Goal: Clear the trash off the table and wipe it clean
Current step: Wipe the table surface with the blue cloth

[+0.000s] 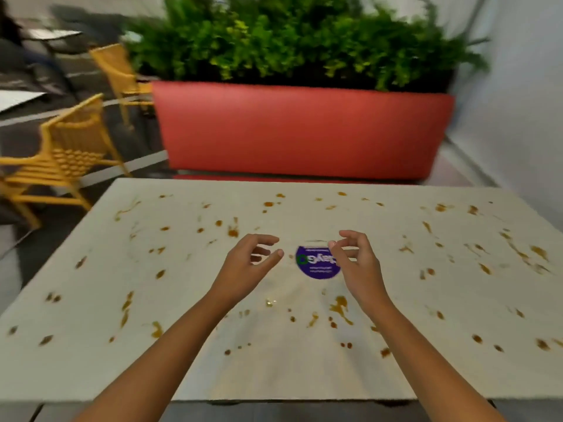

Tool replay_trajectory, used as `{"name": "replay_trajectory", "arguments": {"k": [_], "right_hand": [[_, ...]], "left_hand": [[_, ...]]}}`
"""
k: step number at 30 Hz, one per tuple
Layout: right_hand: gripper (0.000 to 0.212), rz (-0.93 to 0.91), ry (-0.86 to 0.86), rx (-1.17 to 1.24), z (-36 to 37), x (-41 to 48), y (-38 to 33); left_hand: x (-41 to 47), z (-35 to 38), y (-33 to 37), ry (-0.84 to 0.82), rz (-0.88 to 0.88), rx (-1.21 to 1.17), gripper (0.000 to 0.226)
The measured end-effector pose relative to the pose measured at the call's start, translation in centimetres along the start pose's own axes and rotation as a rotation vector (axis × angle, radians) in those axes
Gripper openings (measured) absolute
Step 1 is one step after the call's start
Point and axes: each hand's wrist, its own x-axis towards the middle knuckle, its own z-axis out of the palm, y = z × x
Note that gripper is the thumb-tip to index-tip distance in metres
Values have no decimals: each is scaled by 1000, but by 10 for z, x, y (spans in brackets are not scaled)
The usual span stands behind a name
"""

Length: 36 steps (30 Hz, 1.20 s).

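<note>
Table (pixel 91 300) stained | left hand (pixel 243 266) loosely curled | right hand (pixel 358 266) loosely curled

Left hand (pixel 243 269), right hand (pixel 359 266) hover; fingers (pixel 265 239) curled, seemingly empty.

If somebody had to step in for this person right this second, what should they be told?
Left hand: loosely curled, holds nothing, above the table.
Right hand: loosely curled, holds nothing, beside the round purple sticker.
Done: no large trash shows on the table; one shiny speck is too small to identify.
Left: all the wiping. Brown stains are spattered across the top, and no cloth is in view.
</note>
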Motion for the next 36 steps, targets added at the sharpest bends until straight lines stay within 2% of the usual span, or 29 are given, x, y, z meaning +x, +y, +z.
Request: {"name": "replay_trajectory", "arguments": {"k": [7, 16, 29, 36], "right_hand": [[21, -113, -318, 8, 100, 5, -26], [19, -178, -646, 28, 220, -23, -55], [19, -250, -955, -58, 445, -99, -111], [18, -253, -1114, -109, 575, -150, -140]], "left_hand": [[-42, -77, -32, 313, -122, 25, 15], [-95, -169, -66, 595, -227, 83, 18], [-153, -366, -161, 830, -365, 57, 21], [-200, -475, -224, 981, -467, 47, 14]]}}
